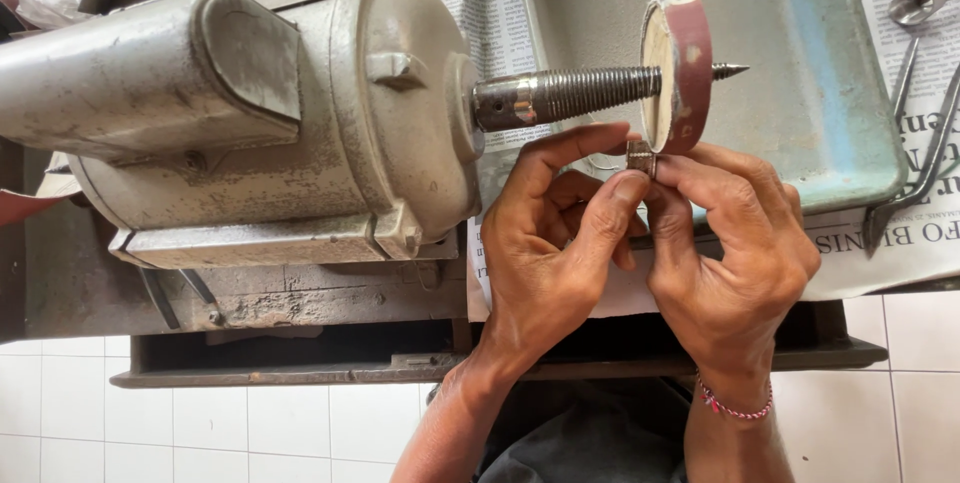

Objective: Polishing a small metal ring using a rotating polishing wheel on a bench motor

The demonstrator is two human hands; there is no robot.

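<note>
A grey metal motor (250,103) drives a threaded steel shaft (570,95) carrying a red-rimmed sanding disc (680,68). Below it, the left hand (550,243) and right hand (730,253), fingertips together, pinch a small silver metal piece (640,156) against the disc's lower edge. Metal tongs (925,93) lie on newspaper far right.
</note>
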